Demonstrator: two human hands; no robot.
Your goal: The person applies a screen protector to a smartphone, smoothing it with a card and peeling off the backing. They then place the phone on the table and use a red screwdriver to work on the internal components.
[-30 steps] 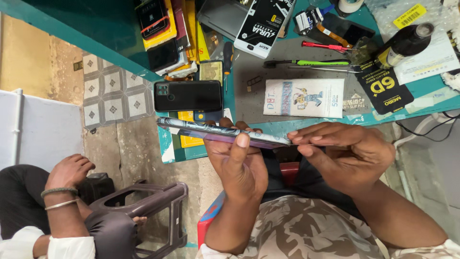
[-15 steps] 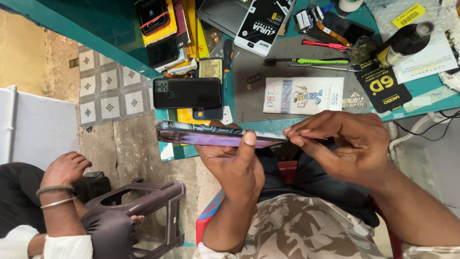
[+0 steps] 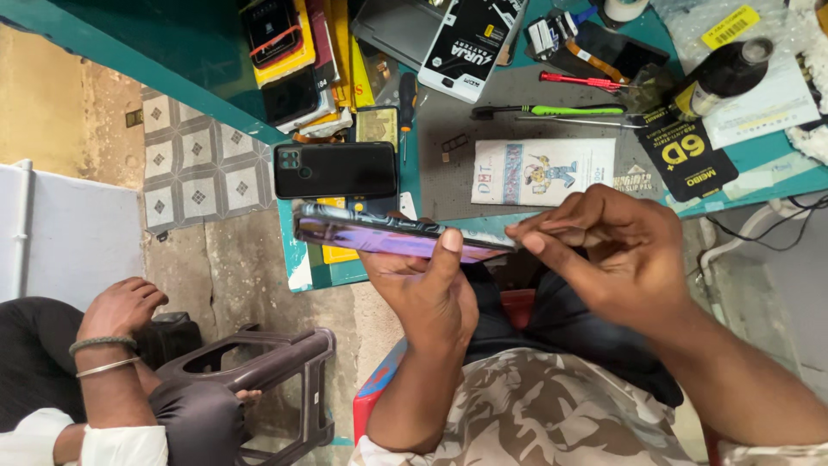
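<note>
Left hand (image 3: pixel 427 289) grips slim purple smartphone (image 3: pixel 388 237) edge-on just below black phone (image 3: pixel 336 170), steadying it. Right hand (image 3: pixel 608 255) fingertips pinched closed at smartphone's end, apparently working edge.

One head camera (close) looks down over hands and teal table (image 3: pixel 379 272).

Near edge of surface (image 3: pixel 759 177): purple phone (image 3: pixel 388 237) held edge-on just off it, left hand (image 3: pixel 431 289) under, right hand (image 3: pixel 604 250) at its right end. Black phone (image 3: pixel 335 170) lies close behind, narrow gap between. Grey mat (image 3: pixel 448 185) bare at middle; white card (image 3: pixel 543 171) on it, green tool (image 3: pixel 552 110) and red tool (image 3: pixel 582 80) behind. Far left corner stacked with phone cases (image 3: pixel 285 43). Left of surface, open floor (image 3: pixel 224 250); plastic stool (image 3: pixel 259 371) and another person's hand (image 3: pixel 121 306) lower left.
</note>
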